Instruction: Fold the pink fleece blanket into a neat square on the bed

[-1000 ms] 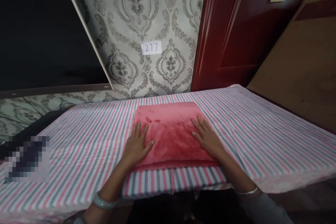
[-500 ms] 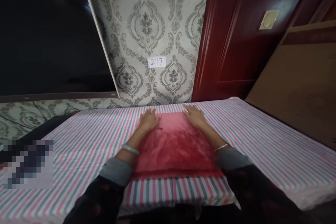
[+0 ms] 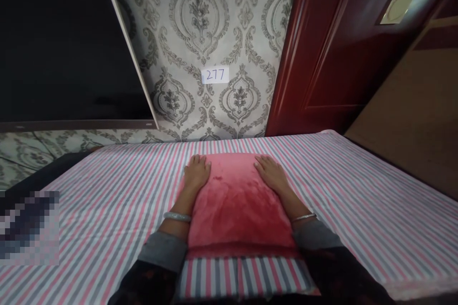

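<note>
A red-pink plush cloth, laid flat in a neat rectangle, lies on the striped sheet in front of me. My left hand rests palm down on its far left corner, fingers stretched forward. On the far right corner lies my right hand, also flat with its fingers out. The near edge of the cloth shows a darker band. Whether the cloth is folded in layers cannot be made out. Parts of its side edges are hidden under my hands and forearms.
The pink, grey and white striped sheet covers the table. Behind it stand a patterned wall with a paper label, a dark screen on the left and a red wooden panel. A brown board borders the right side.
Both hands have drawn slightly back toward me from the cloth's far edge, still flat on it. My view has come a little closer.
</note>
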